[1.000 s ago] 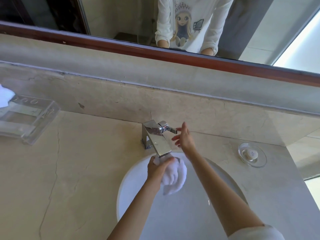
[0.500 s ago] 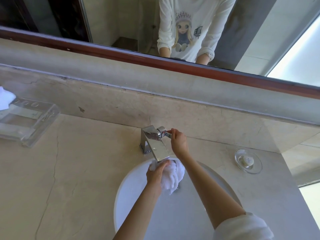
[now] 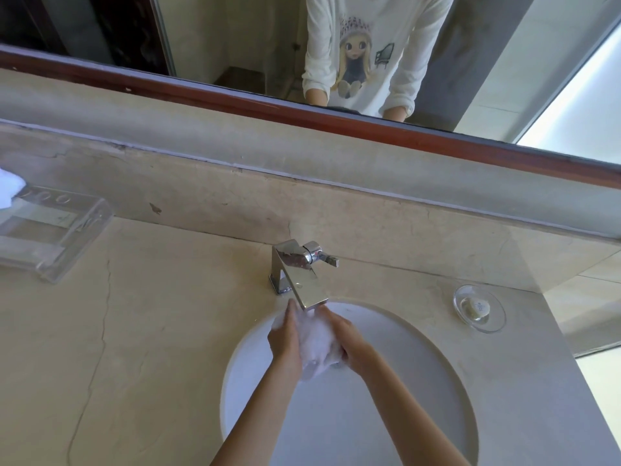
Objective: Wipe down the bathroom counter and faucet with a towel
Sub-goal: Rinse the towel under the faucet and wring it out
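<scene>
A small white towel (image 3: 314, 344) is bunched up between both my hands, just under the spout of the square chrome faucet (image 3: 300, 274). My left hand (image 3: 284, 334) holds its left side with the fingers reaching up toward the spout. My right hand (image 3: 347, 343) grips its right side, fingers curled into the cloth. Both hands hover over the white round sink (image 3: 420, 381), which is set into the beige marble counter (image 3: 151, 331). The faucet's lever points to the right.
A clear acrylic tray (image 3: 57, 237) stands on the counter at far left with a white cloth (image 3: 8, 190) beside it. A glass soap dish (image 3: 479, 309) with a small soap sits at the right. A mirror with a dark red frame runs along the back wall.
My right hand has left the faucet lever and come down onto the towel, so both hands now hold it under the spout.
</scene>
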`<act>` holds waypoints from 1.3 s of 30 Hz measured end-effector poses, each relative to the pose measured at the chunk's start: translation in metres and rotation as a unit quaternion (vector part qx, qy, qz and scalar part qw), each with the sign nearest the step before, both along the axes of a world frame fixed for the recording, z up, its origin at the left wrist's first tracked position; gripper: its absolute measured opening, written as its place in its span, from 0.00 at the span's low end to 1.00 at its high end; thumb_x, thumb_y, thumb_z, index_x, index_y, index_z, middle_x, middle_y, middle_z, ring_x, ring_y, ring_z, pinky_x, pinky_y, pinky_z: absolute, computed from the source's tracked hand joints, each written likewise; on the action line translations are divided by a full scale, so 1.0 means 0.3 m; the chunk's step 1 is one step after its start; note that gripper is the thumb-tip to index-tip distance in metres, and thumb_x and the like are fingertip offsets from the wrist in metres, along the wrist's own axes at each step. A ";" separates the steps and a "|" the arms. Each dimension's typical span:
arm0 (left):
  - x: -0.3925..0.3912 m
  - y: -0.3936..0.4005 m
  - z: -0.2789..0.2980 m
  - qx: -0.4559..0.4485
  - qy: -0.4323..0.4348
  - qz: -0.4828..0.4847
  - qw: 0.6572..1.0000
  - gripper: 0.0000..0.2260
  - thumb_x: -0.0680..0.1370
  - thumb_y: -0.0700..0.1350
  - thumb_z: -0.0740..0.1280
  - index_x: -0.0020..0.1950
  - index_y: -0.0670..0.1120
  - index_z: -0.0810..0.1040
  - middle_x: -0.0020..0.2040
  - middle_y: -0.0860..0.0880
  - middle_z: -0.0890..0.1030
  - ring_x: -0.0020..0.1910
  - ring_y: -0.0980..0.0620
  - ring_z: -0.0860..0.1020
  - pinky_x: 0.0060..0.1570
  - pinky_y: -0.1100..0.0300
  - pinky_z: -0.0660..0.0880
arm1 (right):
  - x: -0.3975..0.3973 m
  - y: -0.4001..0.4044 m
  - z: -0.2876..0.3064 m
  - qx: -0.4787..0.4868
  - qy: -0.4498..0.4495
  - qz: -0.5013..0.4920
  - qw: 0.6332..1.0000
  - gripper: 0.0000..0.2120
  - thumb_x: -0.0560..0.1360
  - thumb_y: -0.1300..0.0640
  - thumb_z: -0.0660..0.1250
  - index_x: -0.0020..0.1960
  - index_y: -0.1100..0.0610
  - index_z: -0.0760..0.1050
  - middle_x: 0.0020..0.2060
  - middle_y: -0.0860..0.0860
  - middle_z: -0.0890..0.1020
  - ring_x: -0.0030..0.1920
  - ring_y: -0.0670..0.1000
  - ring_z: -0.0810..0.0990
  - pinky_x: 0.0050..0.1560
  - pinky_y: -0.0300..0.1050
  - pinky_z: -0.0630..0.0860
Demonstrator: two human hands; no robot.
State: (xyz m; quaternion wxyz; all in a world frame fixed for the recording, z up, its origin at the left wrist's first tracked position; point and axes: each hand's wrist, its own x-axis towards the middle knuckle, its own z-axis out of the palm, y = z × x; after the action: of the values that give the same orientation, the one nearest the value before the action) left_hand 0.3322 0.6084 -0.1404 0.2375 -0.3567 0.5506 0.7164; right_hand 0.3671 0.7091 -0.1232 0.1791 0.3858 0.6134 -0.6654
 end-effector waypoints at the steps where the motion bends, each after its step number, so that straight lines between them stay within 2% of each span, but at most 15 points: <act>1: 0.005 -0.014 0.001 -0.006 -0.004 0.017 1.000 0.14 0.73 0.56 0.69 0.44 0.45 0.78 0.43 0.46 0.80 0.45 0.44 0.78 0.51 0.53 0.75 | 0.004 0.010 -0.002 -0.012 0.015 -0.010 1.000 0.19 0.71 0.40 0.67 0.50 0.55 0.80 0.42 0.53 0.84 0.38 0.51 0.83 0.35 0.38 0.77; 4: 0.011 -0.038 -0.036 -0.020 -0.026 0.064 0.997 0.17 0.73 0.57 0.69 0.49 0.43 0.74 0.47 0.45 0.77 0.47 0.44 0.76 0.52 0.53 0.74 | 0.021 0.000 0.010 -0.002 0.071 -0.018 0.997 0.14 0.74 0.44 0.67 0.42 0.56 0.80 0.37 0.54 0.83 0.36 0.52 0.81 0.33 0.37 0.75; 7: 0.024 -0.032 -0.043 0.027 -0.057 0.064 0.996 0.22 0.73 0.60 0.67 0.51 0.41 0.73 0.50 0.41 0.77 0.48 0.41 0.77 0.49 0.53 0.73 | 0.022 -0.069 -0.013 0.193 0.116 0.069 0.972 0.19 0.69 0.40 0.70 0.32 0.54 0.72 0.28 0.49 0.77 0.33 0.50 0.78 0.35 0.41 0.74; 10: 0.035 -0.017 -0.093 0.115 -0.069 0.028 0.991 0.21 0.73 0.62 0.64 0.53 0.45 0.74 0.47 0.44 0.77 0.46 0.44 0.77 0.48 0.54 0.74 | 0.025 -0.141 -0.028 0.417 0.136 0.135 0.888 0.21 0.71 0.35 0.62 0.36 0.53 0.74 0.32 0.51 0.81 0.38 0.53 0.80 0.37 0.42 0.72; 12: 0.051 -0.016 -0.113 0.127 -0.090 0.037 0.987 0.18 0.74 0.61 0.64 0.48 0.46 0.72 0.43 0.45 0.75 0.42 0.46 0.75 0.45 0.55 0.73 | 0.008 -0.134 -0.028 0.478 0.108 0.200 0.848 0.23 0.74 0.36 0.57 0.36 0.55 0.73 0.36 0.55 0.82 0.40 0.56 0.80 0.37 0.43 0.70; 17: 0.122 -0.042 -0.081 -0.024 -0.075 -0.021 0.997 0.11 0.76 0.49 0.62 0.42 0.41 0.74 0.38 0.42 0.76 0.33 0.46 0.73 0.33 0.59 0.69 | -0.053 -0.033 -0.084 0.584 0.050 0.430 0.686 0.21 0.81 0.45 0.49 0.53 0.55 0.77 0.43 0.55 0.80 0.47 0.59 0.80 0.40 0.46 0.68; 19: 0.127 -0.064 -0.078 -0.053 -0.045 -0.042 0.997 0.11 0.76 0.46 0.60 0.38 0.41 0.74 0.37 0.41 0.76 0.34 0.44 0.74 0.34 0.59 0.68 | -0.067 -0.026 -0.095 0.552 0.053 0.395 0.732 0.20 0.80 0.45 0.52 0.40 0.56 0.74 0.36 0.54 0.76 0.42 0.59 0.78 0.38 0.44 0.67; 21: 0.120 -0.084 -0.104 -0.061 -0.042 -0.073 0.995 0.12 0.77 0.45 0.58 0.41 0.39 0.75 0.38 0.41 0.76 0.37 0.43 0.74 0.37 0.57 0.68 | -0.093 -0.020 -0.099 0.434 0.035 0.273 0.858 0.19 0.76 0.48 0.55 0.31 0.57 0.69 0.29 0.53 0.72 0.37 0.57 0.73 0.35 0.45 0.65; 22: 0.121 -0.095 -0.120 -0.048 -0.054 -0.083 0.994 0.12 0.77 0.45 0.58 0.47 0.38 0.76 0.41 0.42 0.77 0.42 0.42 0.76 0.41 0.56 0.69 | -0.105 -0.016 -0.093 0.352 0.030 0.224 0.908 0.17 0.73 0.52 0.55 0.32 0.60 0.72 0.29 0.53 0.72 0.37 0.55 0.71 0.35 0.44 0.65; 24: 0.125 -0.108 -0.145 -0.017 -0.101 -0.102 0.989 0.17 0.78 0.45 0.59 0.64 0.38 0.72 0.56 0.39 0.75 0.61 0.38 0.74 0.49 0.52 0.67 | -0.111 -0.012 -0.084 0.212 0.046 0.165 0.962 0.14 0.73 0.62 0.54 0.40 0.65 0.77 0.35 0.53 0.76 0.38 0.52 0.72 0.37 0.42 0.68; 27: 0.133 -0.111 -0.150 0.063 -0.155 -0.077 0.983 0.25 0.78 0.49 0.62 0.73 0.41 0.63 0.73 0.39 0.63 0.72 0.36 0.62 0.53 0.46 0.64 | -0.092 -0.014 -0.075 0.079 0.076 0.139 0.984 0.12 0.76 0.65 0.59 0.41 0.56 0.78 0.42 0.53 0.81 0.39 0.50 0.78 0.42 0.41 0.77; 29: 0.124 -0.098 -0.140 0.163 -0.176 -0.047 0.970 0.27 0.79 0.56 0.58 0.72 0.41 0.64 0.73 0.37 0.64 0.71 0.35 0.63 0.56 0.42 0.66 | -0.066 -0.021 -0.067 0.051 0.097 0.169 0.980 0.03 0.75 0.59 0.68 0.47 0.54 0.79 0.43 0.52 0.82 0.42 0.49 0.81 0.44 0.41 0.79; 32: 0.105 -0.090 -0.140 0.319 -0.153 -0.011 0.935 0.32 0.75 0.64 0.60 0.63 0.38 0.72 0.61 0.34 0.74 0.59 0.34 0.74 0.51 0.38 0.73 | -0.009 -0.014 -0.068 0.040 0.107 0.235 0.965 0.11 0.69 0.54 0.73 0.52 0.48 0.79 0.45 0.50 0.80 0.46 0.49 0.81 0.45 0.39 0.78; 35: 0.080 -0.084 -0.130 0.245 -0.057 -0.037 0.967 0.26 0.72 0.53 0.65 0.63 0.36 0.72 0.53 0.37 0.77 0.52 0.40 0.77 0.47 0.50 0.75 | 0.059 0.046 -0.082 -0.030 0.095 0.212 0.972 0.20 0.67 0.55 0.71 0.59 0.50 0.75 0.50 0.54 0.79 0.50 0.52 0.80 0.51 0.43 0.76; 39: 0.089 -0.055 -0.107 0.150 -0.004 -0.135 0.979 0.14 0.72 0.36 0.62 0.57 0.35 0.72 0.56 0.39 0.76 0.54 0.41 0.75 0.57 0.47 0.72 | 0.096 0.103 -0.102 0.013 -0.023 0.188 0.982 0.18 0.70 0.56 0.63 0.60 0.51 0.71 0.47 0.50 0.79 0.47 0.50 0.77 0.46 0.42 0.72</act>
State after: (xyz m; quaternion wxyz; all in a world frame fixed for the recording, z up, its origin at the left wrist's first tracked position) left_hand 0.3589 0.5920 -0.1723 0.3848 -0.2425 0.4791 0.7508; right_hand 0.3959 0.7399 -0.1539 0.3103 0.2811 0.6791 -0.6030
